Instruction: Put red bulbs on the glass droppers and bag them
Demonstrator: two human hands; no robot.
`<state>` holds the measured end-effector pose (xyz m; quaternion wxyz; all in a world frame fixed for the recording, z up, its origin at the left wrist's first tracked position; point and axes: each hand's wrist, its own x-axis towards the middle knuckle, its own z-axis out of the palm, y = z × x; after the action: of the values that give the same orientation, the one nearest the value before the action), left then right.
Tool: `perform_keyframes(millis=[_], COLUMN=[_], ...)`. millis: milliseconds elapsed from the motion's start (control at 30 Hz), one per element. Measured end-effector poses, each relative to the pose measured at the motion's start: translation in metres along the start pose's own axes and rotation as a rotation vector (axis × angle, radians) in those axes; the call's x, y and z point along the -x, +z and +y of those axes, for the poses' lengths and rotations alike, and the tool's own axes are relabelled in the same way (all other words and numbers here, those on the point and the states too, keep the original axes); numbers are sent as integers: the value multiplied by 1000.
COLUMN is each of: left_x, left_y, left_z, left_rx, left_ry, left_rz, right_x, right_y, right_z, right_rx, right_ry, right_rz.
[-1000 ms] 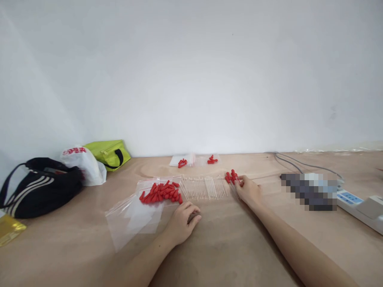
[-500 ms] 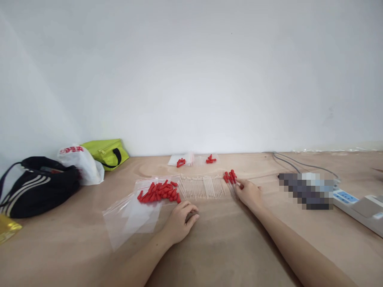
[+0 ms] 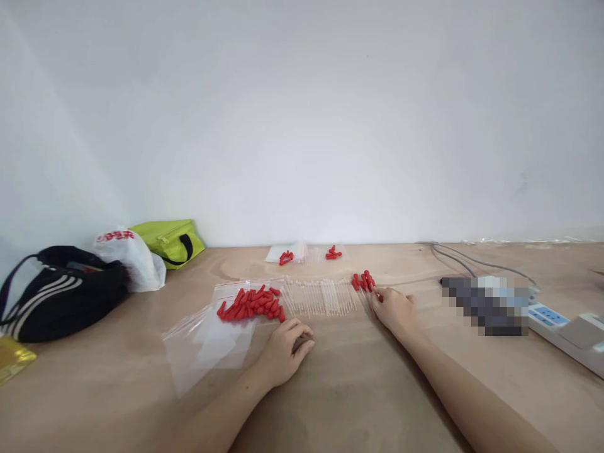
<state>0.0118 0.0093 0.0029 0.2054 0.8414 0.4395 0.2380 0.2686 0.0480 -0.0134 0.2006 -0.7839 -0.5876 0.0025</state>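
Note:
My right hand [image 3: 394, 307] has its fingers pinched together at the right end of a small row of droppers [image 3: 362, 282] with red rubber bulbs and thin clear tubes. It appears to grip the rightmost dropper, whose tube is partly hidden by the fingers. My left hand [image 3: 287, 352] rests on the table with fingers loosely curved and the thumb apart, holding nothing. Just beyond its fingertips is a pile of loose red rubber bulbs [image 3: 250, 304] on a clear zip bag [image 3: 202, 352]. Many thin clear tubes [image 3: 318, 297] lie side by side between the pile and the droppers.
Two small bags with red bulbs [image 3: 285, 257] lie near the wall. At the left stand a black drawstring bag [image 3: 66, 302], a white plastic bag [image 3: 134, 264] and a lime-green pouch [image 3: 163, 239]. A power strip [image 3: 552, 318] and a blurred-out dark object [image 3: 491, 308] are at the right.
The view has shifted very slightly. My right hand stays at the droppers with its fingers a touch lower against the tubes; my left hand has not moved.

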Motion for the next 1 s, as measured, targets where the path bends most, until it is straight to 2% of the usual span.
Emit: perform_keyframes(millis=[167, 400, 567, 633, 733, 800, 900, 1000], left_x=[0, 1, 1, -1, -6, -9, -12, -12], left_y=[-2, 0, 1, -1, -7, -10, -11, -11], left_z=[2, 1, 0, -3, -13, -21, -32, -35], left_rx=[-13, -7, -34, -110, -316, -432, -506, -523], left_ry=[-12, 7, 39, 23, -34, -61, -71, -72], left_rz=[-14, -1, 18, 105, 315, 358, 310, 304], right_x=[3, -8, -19, -22, -22, -19, -6, 15], right_y=[0, 0, 3, 5, 5, 3, -2, -3], right_z=[-12, -39, -50, -54, -58, -59, -56, -43], right_rx=[-85, 77, 118, 131, 146, 152, 165, 124], right_ry=[-42, -15, -19, -20, -36, -60, -97, -245], right_rz=[79, -146, -175, -175, -179, -173, -118, -1])
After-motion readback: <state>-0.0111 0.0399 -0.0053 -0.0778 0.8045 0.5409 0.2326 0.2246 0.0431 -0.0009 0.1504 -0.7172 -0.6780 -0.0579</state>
